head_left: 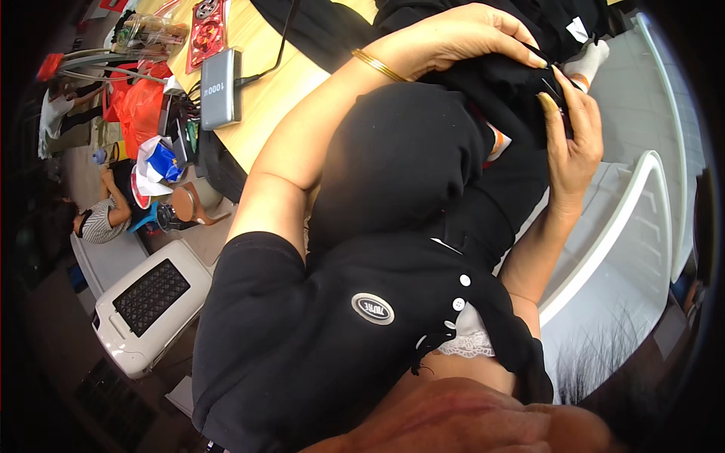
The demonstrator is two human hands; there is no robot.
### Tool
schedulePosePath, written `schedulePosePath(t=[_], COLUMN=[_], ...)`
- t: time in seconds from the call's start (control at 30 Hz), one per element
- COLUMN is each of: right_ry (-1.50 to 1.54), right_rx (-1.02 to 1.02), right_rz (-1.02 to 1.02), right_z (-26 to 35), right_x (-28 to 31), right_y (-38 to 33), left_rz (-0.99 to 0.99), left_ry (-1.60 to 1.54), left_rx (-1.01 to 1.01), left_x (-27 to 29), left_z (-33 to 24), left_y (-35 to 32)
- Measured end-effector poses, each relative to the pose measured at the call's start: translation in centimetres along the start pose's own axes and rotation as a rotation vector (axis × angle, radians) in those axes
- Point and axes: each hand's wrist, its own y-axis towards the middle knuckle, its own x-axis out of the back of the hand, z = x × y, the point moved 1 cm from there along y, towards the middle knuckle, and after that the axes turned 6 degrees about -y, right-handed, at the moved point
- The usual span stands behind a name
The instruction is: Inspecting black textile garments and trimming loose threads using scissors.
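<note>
Black cloth [521, 89] lies bunched over my raised leg in black trousers [400, 151]. My left hand [464, 36], with gold bangles [377, 66] at the wrist, pinches the cloth's far edge between its fingertips. Facing it, my right hand [572, 140] closes its thumb and fingers on the same cloth, close to the left fingertips. A thin pale line shows at the right fingertips; whether it is a needle or thread I cannot tell. More black fabric [559, 23], with a small white tag [577, 29], lies beyond the hands.
On the wooden table [264, 113] at left lie a grey power bank [220, 89] with a black cable and a red patterned pack [205, 34]. White plastic bins [596, 279] stand close at right. Red bags [142, 106], a white chair [155, 302] and a seated person [106, 219] are farther left.
</note>
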Motion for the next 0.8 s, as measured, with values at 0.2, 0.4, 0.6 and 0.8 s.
schedulePosePath(t=[0.2, 0.4, 0.6, 0.8], right_ry=[0.027, 0.07, 0.065, 0.076], right_rx=[-0.083, -0.161, -0.156, -0.164], right_rz=[0.001, -0.063, -0.068, -0.068], right_z=[-0.7, -2.1, -2.6, -2.2], right_x=[-1.6, -1.0, -0.8, -1.2], right_y=[-0.4, -0.9, -1.2, -0.5], left_rz=[0.04, -0.028, 0.125, -0.061], left_ry=[0.341, 0.402, 0.327, 0.35], left_rx=[-0.034, 0.044, -0.101, 0.049], left_x=[2.6, 3.9, 3.8, 3.9], left_z=[-0.7, -2.9, -3.0, -3.8], left_y=[-0.9, -2.6, -3.4, -3.3])
